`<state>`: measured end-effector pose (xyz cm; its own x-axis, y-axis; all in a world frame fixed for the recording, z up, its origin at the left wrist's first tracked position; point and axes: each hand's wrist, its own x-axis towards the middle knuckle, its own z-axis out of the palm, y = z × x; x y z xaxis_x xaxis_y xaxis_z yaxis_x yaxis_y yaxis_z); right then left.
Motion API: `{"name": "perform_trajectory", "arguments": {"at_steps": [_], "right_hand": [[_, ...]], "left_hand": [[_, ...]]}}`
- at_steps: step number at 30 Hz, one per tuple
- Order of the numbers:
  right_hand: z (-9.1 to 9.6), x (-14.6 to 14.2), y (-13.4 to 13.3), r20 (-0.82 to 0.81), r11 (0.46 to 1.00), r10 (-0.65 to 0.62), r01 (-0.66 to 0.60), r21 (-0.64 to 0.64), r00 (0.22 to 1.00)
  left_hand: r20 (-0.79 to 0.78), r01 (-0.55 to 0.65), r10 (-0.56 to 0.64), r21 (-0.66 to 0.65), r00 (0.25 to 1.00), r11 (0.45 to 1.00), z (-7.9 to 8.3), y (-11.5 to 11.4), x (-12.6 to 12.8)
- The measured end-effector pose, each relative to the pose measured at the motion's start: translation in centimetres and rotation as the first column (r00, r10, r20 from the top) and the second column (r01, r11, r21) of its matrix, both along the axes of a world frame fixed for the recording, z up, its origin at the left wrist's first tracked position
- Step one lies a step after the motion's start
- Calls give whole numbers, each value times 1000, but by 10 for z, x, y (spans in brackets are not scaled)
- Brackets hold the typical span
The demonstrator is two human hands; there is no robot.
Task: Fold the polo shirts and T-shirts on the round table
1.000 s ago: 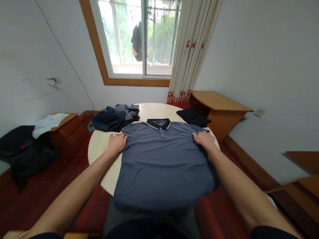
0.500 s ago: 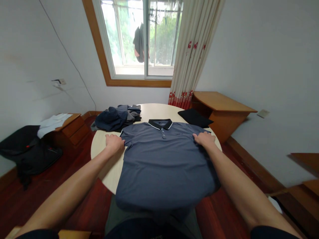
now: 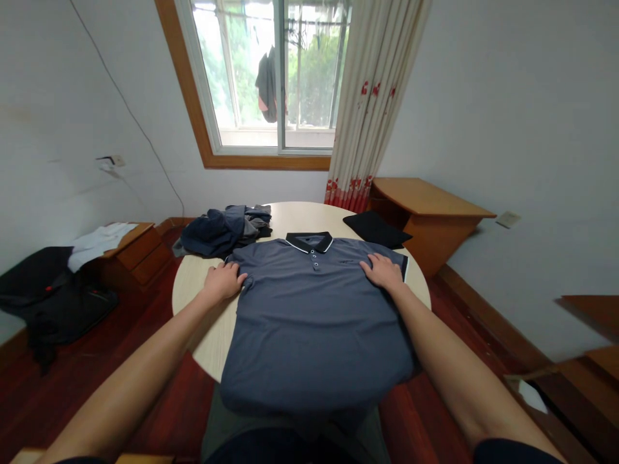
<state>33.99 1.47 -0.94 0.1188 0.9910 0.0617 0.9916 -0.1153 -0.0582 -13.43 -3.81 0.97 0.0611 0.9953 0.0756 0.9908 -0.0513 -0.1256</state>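
A dark grey polo shirt (image 3: 314, 322) with a black, white-edged collar lies spread front up on the round pale table (image 3: 193, 290), collar at the far side. Its lower hem hangs over the near edge. My left hand (image 3: 223, 281) rests at the sleeve on the left, its fingers on the fabric and the thumb apart. Flat on the right chest, close to the other sleeve, lies my right hand (image 3: 384, 272) with its fingers stretched out. Neither hand grips the cloth visibly.
A heap of dark clothes (image 3: 217, 229) sits at the table's back left, and a folded black cloth (image 3: 377, 229) at its back right. Beyond are a wooden desk (image 3: 430, 196), a curtain (image 3: 372, 96) and a window. A black bag (image 3: 62, 303) lies on the floor at left.
My right hand has moved inward from the sleeve edge onto the shirt's chest, and its fingers have flattened. My left hand has loosened and laid its fingers over the left sleeve.
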Motion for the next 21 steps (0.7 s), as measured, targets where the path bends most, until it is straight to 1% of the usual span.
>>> {"name": "perform_trajectory", "arguments": {"at_steps": [2,4,5,6,7,9,11,13,15,17,19,21], "right_hand": [[1,1,-1,2,1000,-7,7,-11,1000],[6,-4,0,27,1000,-14,14,-16,1000],[9,-9,1,41,1000,-8,9,-7,999],[11,-16,3,52,1000,10,-10,10,999],[13,-24,5,55,999,39,-41,33,998],[13,-43,12,37,989,122,-124,74,992],[11,-63,22,5,977,199,-198,76,980],[7,-81,33,-33,968,249,-247,51,968],[3,-93,44,-71,958,287,-286,30,955],[0,-99,55,-109,951,310,-310,17,945],[-3,-98,65,-137,950,309,-312,4,941],[-6,-91,73,-151,958,284,-288,-6,947]], "left_hand": [[-46,-75,73,-40,996,996,7,-7,3],[-57,-162,159,-61,986,985,14,-7,9],[-52,-187,185,-45,981,981,18,-5,13],[-41,-187,186,-9,982,982,20,-2,19],[-24,-153,154,35,988,988,21,2,26],[22,-8,5,98,1000,995,18,15,46],[97,137,-144,82,985,987,12,32,69],[182,206,-207,25,961,978,4,52,93],[244,212,-198,-35,949,977,-4,72,112],[277,187,-159,-76,948,979,-11,91,123],[293,152,-120,-89,949,984,-16,107,124],[293,133,-104,-82,951,988,-21,120,116]]}}
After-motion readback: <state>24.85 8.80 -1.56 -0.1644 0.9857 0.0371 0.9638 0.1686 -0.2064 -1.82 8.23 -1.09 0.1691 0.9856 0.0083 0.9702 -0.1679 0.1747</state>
